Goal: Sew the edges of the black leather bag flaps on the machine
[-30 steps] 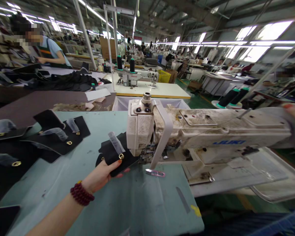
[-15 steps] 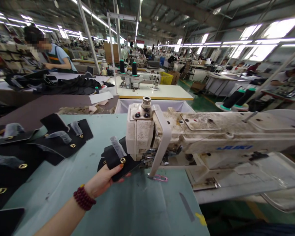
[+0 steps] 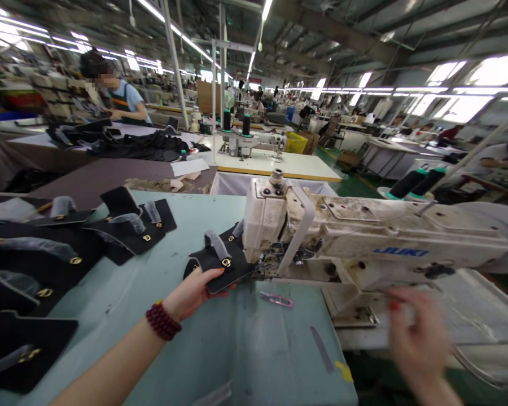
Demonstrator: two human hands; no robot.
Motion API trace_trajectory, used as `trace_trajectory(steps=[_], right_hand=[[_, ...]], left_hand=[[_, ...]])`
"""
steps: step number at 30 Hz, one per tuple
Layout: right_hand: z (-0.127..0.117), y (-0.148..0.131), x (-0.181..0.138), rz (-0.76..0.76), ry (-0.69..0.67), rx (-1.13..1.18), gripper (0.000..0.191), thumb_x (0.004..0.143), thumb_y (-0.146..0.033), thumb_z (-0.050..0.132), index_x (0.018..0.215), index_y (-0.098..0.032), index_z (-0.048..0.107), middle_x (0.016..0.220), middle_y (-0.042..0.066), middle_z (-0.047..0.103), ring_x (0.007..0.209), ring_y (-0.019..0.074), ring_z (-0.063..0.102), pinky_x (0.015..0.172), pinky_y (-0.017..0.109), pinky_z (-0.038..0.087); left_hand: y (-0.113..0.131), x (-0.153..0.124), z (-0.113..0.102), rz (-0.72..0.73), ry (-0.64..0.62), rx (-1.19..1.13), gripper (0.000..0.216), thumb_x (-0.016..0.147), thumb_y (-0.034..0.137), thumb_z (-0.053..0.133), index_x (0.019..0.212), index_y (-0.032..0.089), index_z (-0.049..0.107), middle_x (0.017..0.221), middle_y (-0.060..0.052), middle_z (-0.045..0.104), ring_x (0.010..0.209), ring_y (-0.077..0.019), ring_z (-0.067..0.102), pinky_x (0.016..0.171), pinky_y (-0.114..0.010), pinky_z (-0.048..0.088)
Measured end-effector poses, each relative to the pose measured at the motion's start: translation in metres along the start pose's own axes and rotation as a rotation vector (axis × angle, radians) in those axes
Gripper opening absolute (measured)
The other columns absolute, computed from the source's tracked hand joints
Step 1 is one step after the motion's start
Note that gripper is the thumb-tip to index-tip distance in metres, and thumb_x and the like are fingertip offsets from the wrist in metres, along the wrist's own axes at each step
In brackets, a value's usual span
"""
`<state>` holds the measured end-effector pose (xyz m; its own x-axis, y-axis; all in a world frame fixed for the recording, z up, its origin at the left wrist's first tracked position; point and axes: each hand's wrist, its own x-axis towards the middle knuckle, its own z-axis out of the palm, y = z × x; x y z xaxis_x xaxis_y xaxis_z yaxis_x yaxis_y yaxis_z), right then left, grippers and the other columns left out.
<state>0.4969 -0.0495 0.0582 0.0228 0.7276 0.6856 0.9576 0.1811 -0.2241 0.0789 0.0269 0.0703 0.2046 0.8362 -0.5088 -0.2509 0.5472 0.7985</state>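
My left hand [image 3: 193,294], with a dark red bead bracelet [image 3: 163,321] on its wrist, grips the near edge of a black bag panel [image 3: 237,265]. Its thumb lies on top. The panel carries a plastic-wrapped handle [image 3: 215,243] and gold ring fittings [image 3: 226,263]. Its right end sits at the needle area of a worn white JUKI sewing machine [image 3: 347,223], where the presser foot partly hides it. My right hand [image 3: 419,332] is blurred in front of the machine's lower right side; whether its fingers hold anything does not show.
Several similar black panels [image 3: 122,231] lie at left on the green-blue tabletop [image 3: 165,361]. Pink thread snips [image 3: 276,299] rest before the needle area. Black thread cones [image 3: 406,183] stand behind the machine. A co-worker [image 3: 127,101] sits at the far left.
My right hand has come into view at lower right. The view has shifted, so things appear further right. My left hand keeps its grip on the panel by the needle.
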Motion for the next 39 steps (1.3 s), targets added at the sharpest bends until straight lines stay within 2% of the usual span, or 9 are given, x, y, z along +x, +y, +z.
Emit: trace_trajectory(steps=[2, 3, 5, 8, 14, 19, 24, 31, 39], right_hand=[[0.049, -0.058, -0.045, -0.281, -0.269, 0.165, 0.029, 0.092, -0.033, 0.045, 0.116, -0.022, 0.058, 0.109, 0.011, 0.061, 0.103, 0.02, 0.057, 0.084, 0.034, 0.048], [0.073, -0.08, -0.062, -0.282, -0.359, 0.165, 0.033, 0.092, -0.032, 0.046, 0.121, -0.02, 0.056, 0.114, 0.01, 0.06, 0.105, 0.0196, 0.056, 0.086, 0.033, 0.048], [0.114, -0.107, -0.082, -0.161, -0.425, 0.119, 0.034, 0.093, -0.034, 0.044, 0.12, -0.019, 0.057, 0.115, 0.01, 0.059, 0.106, 0.0224, 0.055, 0.089, 0.036, 0.047], [0.148, -0.114, -0.082, 0.017, -0.494, 0.119, 0.031, 0.095, -0.035, 0.039, 0.102, -0.02, 0.065, 0.101, 0.01, 0.062, 0.097, 0.0238, 0.056, 0.088, 0.038, 0.044], [0.148, -0.124, -0.071, 0.145, -0.535, 0.277, 0.044, 0.099, -0.039, 0.024, 0.097, -0.016, 0.06, 0.09, 0.009, 0.065, 0.08, 0.0162, 0.061, 0.071, 0.025, 0.046], [0.166, -0.161, -0.057, 0.385, -0.608, 0.588, 0.053, 0.087, -0.06, 0.04, 0.095, -0.012, 0.061, 0.08, 0.009, 0.064, 0.071, 0.0181, 0.058, 0.064, 0.026, 0.043], [0.184, -0.178, -0.042, 0.369, -0.615, 0.624, 0.06, 0.088, -0.064, 0.029, 0.082, -0.013, 0.06, 0.079, 0.01, 0.064, 0.073, 0.0182, 0.057, 0.065, 0.026, 0.041], [0.161, -0.163, -0.054, 0.332, -0.678, 0.572, 0.051, 0.088, -0.06, 0.036, 0.076, -0.014, 0.055, 0.068, 0.005, 0.058, 0.062, 0.0151, 0.052, 0.057, 0.023, 0.034], [0.167, -0.168, -0.04, 0.294, -0.739, 0.485, 0.038, 0.094, -0.042, 0.036, 0.08, -0.015, 0.06, 0.076, 0.006, 0.064, 0.07, 0.015, 0.058, 0.062, 0.023, 0.036]], left_hand=[[0.001, 0.001, 0.001, 0.027, -0.009, -0.005, 0.022, 0.085, 0.015, 0.055, 0.106, 0.009, 0.058, 0.092, -0.014, 0.075, 0.075, -0.0228, 0.073, 0.057, -0.028, 0.06], [0.002, 0.001, 0.001, 0.034, -0.012, -0.009, 0.021, 0.084, 0.014, 0.055, 0.104, 0.009, 0.059, 0.089, -0.013, 0.075, 0.073, -0.0219, 0.073, 0.056, -0.027, 0.06], [0.004, 0.001, 0.003, 0.041, -0.013, -0.02, 0.019, 0.084, 0.013, 0.054, 0.102, 0.008, 0.059, 0.085, -0.013, 0.075, 0.07, -0.0205, 0.072, 0.054, -0.026, 0.059], [0.006, -0.001, 0.004, 0.043, -0.013, -0.037, 0.019, 0.083, 0.013, 0.054, 0.101, 0.008, 0.059, 0.081, -0.012, 0.075, 0.067, -0.0189, 0.072, 0.051, -0.024, 0.058], [0.004, 0.0, 0.002, 0.061, -0.039, -0.081, 0.019, 0.081, 0.014, 0.056, 0.099, 0.01, 0.059, 0.08, -0.011, 0.075, 0.063, -0.018, 0.071, 0.047, -0.022, 0.056], [0.001, 0.002, -0.001, 0.07, -0.041, -0.088, 0.018, 0.079, 0.015, 0.059, 0.096, 0.011, 0.06, 0.079, -0.009, 0.074, 0.062, -0.0175, 0.071, 0.048, -0.022, 0.056], [0.001, 0.003, -0.002, 0.068, -0.043, -0.076, 0.022, 0.078, 0.016, 0.06, 0.099, 0.012, 0.06, 0.077, -0.008, 0.074, 0.064, -0.0177, 0.071, 0.047, -0.021, 0.055], [0.0, 0.005, -0.004, 0.062, -0.031, -0.08, 0.02, 0.079, 0.016, 0.06, 0.099, 0.012, 0.061, 0.079, -0.008, 0.073, 0.064, -0.0164, 0.07, 0.046, -0.02, 0.055], [-0.003, 0.0, -0.007, 0.042, -0.015, -0.073, 0.016, 0.08, 0.021, 0.063, 0.096, 0.015, 0.061, 0.088, -0.007, 0.072, 0.073, -0.0171, 0.069, 0.056, -0.025, 0.058]])
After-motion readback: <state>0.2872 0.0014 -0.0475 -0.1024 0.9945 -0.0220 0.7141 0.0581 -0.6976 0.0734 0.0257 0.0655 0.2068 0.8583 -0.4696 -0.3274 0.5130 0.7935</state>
